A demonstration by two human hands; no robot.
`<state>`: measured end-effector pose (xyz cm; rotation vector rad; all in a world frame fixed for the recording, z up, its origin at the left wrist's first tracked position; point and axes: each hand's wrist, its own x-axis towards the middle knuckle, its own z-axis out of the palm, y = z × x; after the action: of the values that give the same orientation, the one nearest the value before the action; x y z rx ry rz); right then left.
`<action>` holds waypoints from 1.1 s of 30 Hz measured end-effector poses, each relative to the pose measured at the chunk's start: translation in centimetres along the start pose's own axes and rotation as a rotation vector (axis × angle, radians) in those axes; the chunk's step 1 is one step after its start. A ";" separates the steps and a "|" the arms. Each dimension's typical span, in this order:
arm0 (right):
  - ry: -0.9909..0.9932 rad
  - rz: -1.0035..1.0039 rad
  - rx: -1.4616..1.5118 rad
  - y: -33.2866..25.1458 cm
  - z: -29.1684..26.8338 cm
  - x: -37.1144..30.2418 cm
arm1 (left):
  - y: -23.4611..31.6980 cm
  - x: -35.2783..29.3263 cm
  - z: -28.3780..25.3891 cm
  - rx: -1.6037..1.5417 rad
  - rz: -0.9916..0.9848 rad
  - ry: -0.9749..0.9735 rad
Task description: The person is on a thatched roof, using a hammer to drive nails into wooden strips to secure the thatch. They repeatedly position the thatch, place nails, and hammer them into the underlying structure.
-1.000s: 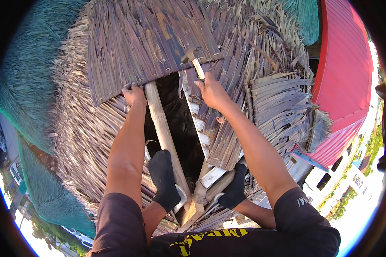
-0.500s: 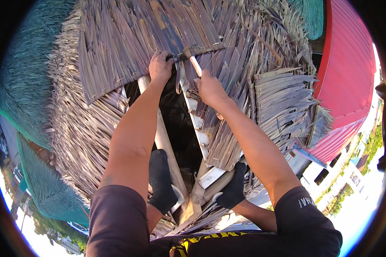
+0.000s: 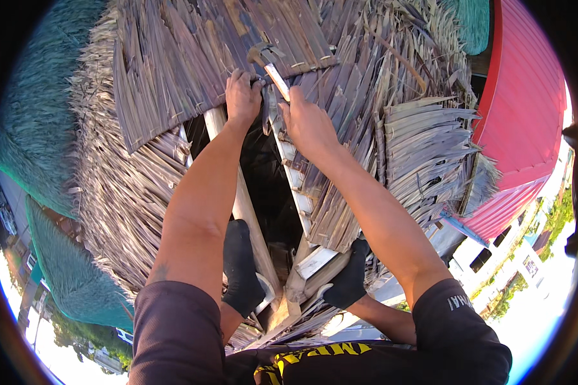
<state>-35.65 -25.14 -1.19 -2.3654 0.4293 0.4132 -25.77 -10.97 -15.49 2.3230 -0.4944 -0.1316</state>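
Observation:
My left hand (image 3: 242, 96) presses on the lower edge of a dry palm-leaf thatch panel (image 3: 192, 58) laid over a roof. My right hand (image 3: 307, 122) is closed around the wooden handle of a hammer (image 3: 271, 61), whose metal head rests on the panel's edge close to my left fingers. Below both hands a dark gap (image 3: 266, 186) in the roof shows pale wooden rafters (image 3: 247, 212). My feet in dark socks (image 3: 241, 269) stand on the rafters at the gap's lower end.
Layered thatch (image 3: 404, 135) covers the roof to the right and left. A red metal roof (image 3: 526, 109) lies at the right, green netting (image 3: 64, 269) lower left. Far below are ground, trees and buildings (image 3: 520, 269); the roof edge drops off steeply.
My left hand moved from the rafter at the left up to the panel's edge beside the hammer. The view has moved closer to the panel.

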 end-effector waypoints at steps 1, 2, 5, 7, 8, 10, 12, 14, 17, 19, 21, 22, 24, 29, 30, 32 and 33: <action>-0.032 0.014 -0.005 0.1 0.1 0.1 | -0.1 0.2 -0.2 -0.001 0.000 -0.016; -0.039 0.036 -0.014 0.3 0.1 0.2 | 0.0 0.4 -0.3 0.001 -0.014 -0.056; -0.133 0.128 -0.073 1.0 -0.1 0.7 | 1.2 0.5 -1.0 -0.006 -0.061 -0.069; -0.172 0.135 -0.093 1.5 0.0 0.7 | 2.6 -0.7 -1.3 -0.036 -0.139 0.037; -0.169 0.146 -0.097 1.8 0.1 0.7 | 3.4 -1.5 -1.2 -0.068 -0.157 0.132; -0.139 0.149 -0.097 2.3 0.6 0.6 | 4.3 -2.8 -0.9 -0.193 -0.869 0.095; -0.170 0.181 -0.110 2.7 1.1 0.5 | 3.8 -2.6 -0.5 -1.116 -1.436 0.376; -0.166 0.179 -0.115 2.6 1.3 0.7 | 2.2 -1.3 -0.1 -1.451 -1.346 0.594; -0.156 0.144 -0.101 1.7 0.1 1.0 | 0.2 -0.1 0.8 -1.485 -1.305 0.692; -0.140 0.122 -0.088 0.6 -1.5 0.8 | -0.5 -0.2 1.1 -1.474 -1.275 0.657; -0.030 0.054 -0.002 -0.6 -3.1 -0.8 | -0.7 -0.5 1.3 -1.487 -1.245 0.640; 0.075 -0.031 0.052 -1.2 -3.6 -2.0 | -0.7 -0.7 1.3 -1.497 -1.233 0.654; 0.175 -0.074 0.102 -2.2 -3.7 -3.2 | -0.5 -0.8 1.3 -1.514 -1.217 0.680; -0.227 0.202 -0.188 -1.6 -1.8 -0.3 | -0.6 -0.2 1.4 -1.494 -1.238 0.682; -0.079 0.045 -0.106 -1.2 -1.4 0.1 | -0.7 -0.2 1.4 -1.471 -1.256 0.692; 0.251 -0.174 0.013 -0.4 -0.6 0.5 | -1.1 -0.3 1.5 -1.458 -1.255 0.637; 0.374 -0.306 0.054 -0.1 -0.3 0.6 | -1.3 -0.4 1.5 -1.443 -1.273 0.610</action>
<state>-35.02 -25.35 -1.16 -2.4049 0.2334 -0.1835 -26.12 -10.91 -17.46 0.8102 1.1013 -0.2404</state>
